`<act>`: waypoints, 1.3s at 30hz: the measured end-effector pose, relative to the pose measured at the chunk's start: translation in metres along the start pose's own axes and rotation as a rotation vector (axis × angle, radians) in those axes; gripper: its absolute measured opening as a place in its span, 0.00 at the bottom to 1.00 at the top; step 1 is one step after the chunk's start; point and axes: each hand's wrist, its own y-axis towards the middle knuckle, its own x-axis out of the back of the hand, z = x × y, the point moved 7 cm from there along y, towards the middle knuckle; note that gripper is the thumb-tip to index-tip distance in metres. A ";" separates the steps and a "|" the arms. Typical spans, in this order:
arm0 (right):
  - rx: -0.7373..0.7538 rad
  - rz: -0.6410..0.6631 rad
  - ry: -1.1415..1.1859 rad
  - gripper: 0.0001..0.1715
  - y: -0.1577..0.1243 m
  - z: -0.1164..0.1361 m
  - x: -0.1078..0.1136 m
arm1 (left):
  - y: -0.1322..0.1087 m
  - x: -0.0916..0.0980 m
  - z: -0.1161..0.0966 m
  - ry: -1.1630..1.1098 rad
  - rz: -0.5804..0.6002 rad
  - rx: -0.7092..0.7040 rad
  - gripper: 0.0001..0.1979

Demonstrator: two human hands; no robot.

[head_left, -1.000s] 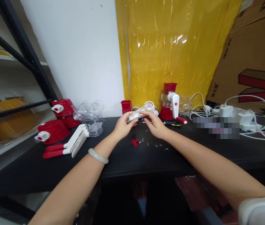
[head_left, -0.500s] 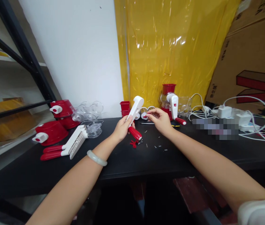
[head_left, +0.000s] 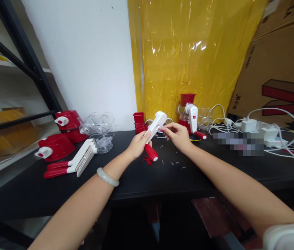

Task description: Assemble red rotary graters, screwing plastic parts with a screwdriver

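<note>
My left hand [head_left: 138,144] is closed around a white crank handle [head_left: 156,124] with a red grip [head_left: 151,152], held tilted above the black table. The handle's slotted side faces right. At that slot, my right hand [head_left: 178,134] pinches a small red plastic piece, mostly hidden by the fingertips. More small red pieces [head_left: 147,160] lie on the table just below the grip. Several short, thin pale bits [head_left: 173,163] are scattered to the right of them. Behind my right hand, a red, white and clear rotary grater [head_left: 187,113] stands with its own crank fitted.
White crank handles with red grips [head_left: 83,158] lie at left beside red bases [head_left: 55,147] and clear plastic parts [head_left: 100,128]. Red hoppers [head_left: 138,121] stand at the back. White chargers and cables [head_left: 249,124] spread over the right side. A yellow-handled screwdriver [head_left: 195,140] lies behind my right hand.
My left hand has tilted the crank handle further right and lowered its top. My right fingertips, apart from the handle before, now meet its slotted side with the small red piece.
</note>
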 end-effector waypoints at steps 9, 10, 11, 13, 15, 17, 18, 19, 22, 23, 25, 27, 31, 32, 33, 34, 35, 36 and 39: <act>-0.086 0.054 0.158 0.21 0.000 -0.005 -0.010 | 0.003 0.008 0.006 0.024 -0.065 -0.009 0.27; -0.096 0.059 0.177 0.22 0.000 -0.005 -0.011 | 0.004 0.009 0.007 0.032 -0.070 -0.010 0.26; -0.106 0.064 0.196 0.22 -0.001 -0.006 -0.012 | 0.004 0.009 0.008 0.040 -0.075 -0.014 0.25; -0.125 0.074 0.218 0.23 -0.001 -0.007 -0.013 | 0.005 0.010 0.009 0.057 -0.081 -0.024 0.24; -0.134 0.074 0.211 0.22 -0.002 -0.008 -0.014 | 0.005 0.011 0.009 0.070 -0.086 -0.030 0.24; -0.139 0.063 0.195 0.23 -0.002 -0.010 -0.013 | 0.004 0.011 0.009 0.075 -0.093 -0.027 0.24; -0.140 0.056 0.190 0.24 -0.002 -0.010 -0.013 | 0.004 0.011 0.009 0.077 -0.093 -0.024 0.24; -0.141 0.051 0.188 0.24 -0.002 -0.011 -0.012 | 0.004 0.010 0.009 0.080 -0.090 -0.024 0.24; -0.138 0.047 0.185 0.23 -0.002 -0.013 -0.012 | 0.004 0.009 0.008 0.114 -0.071 -0.041 0.23; -0.135 0.047 0.183 0.23 -0.002 -0.013 -0.012 | 0.004 0.008 0.007 0.134 -0.068 -0.049 0.23; -0.128 0.046 0.176 0.21 -0.003 -0.013 -0.012 | 0.003 0.008 0.006 0.175 -0.065 -0.058 0.23; -0.114 0.048 0.164 0.21 -0.003 -0.012 -0.012 | 0.003 0.008 0.005 0.201 -0.059 -0.059 0.22; -0.087 0.050 0.137 0.21 -0.002 -0.010 -0.011 | 0.002 0.006 0.006 0.204 -0.041 -0.056 0.22; -0.085 0.052 0.132 0.22 -0.002 -0.010 -0.011 | 0.002 0.006 0.006 0.198 -0.039 -0.055 0.22; -0.084 0.053 0.129 0.22 -0.002 -0.011 -0.011 | 0.002 0.006 0.007 0.195 -0.036 -0.052 0.22; -0.084 0.055 0.128 0.23 -0.002 -0.011 -0.011 | 0.002 0.006 0.007 0.193 -0.034 -0.050 0.22; -0.084 0.055 0.127 0.23 -0.002 -0.011 -0.011 | 0.002 0.005 0.007 0.195 -0.032 -0.047 0.22; -0.082 0.054 0.127 0.24 -0.002 -0.012 -0.011 | 0.002 0.005 0.006 0.198 -0.030 -0.045 0.22; -0.068 0.047 0.120 0.24 -0.002 -0.013 -0.010 | 0.001 0.004 0.006 0.209 -0.024 -0.044 0.23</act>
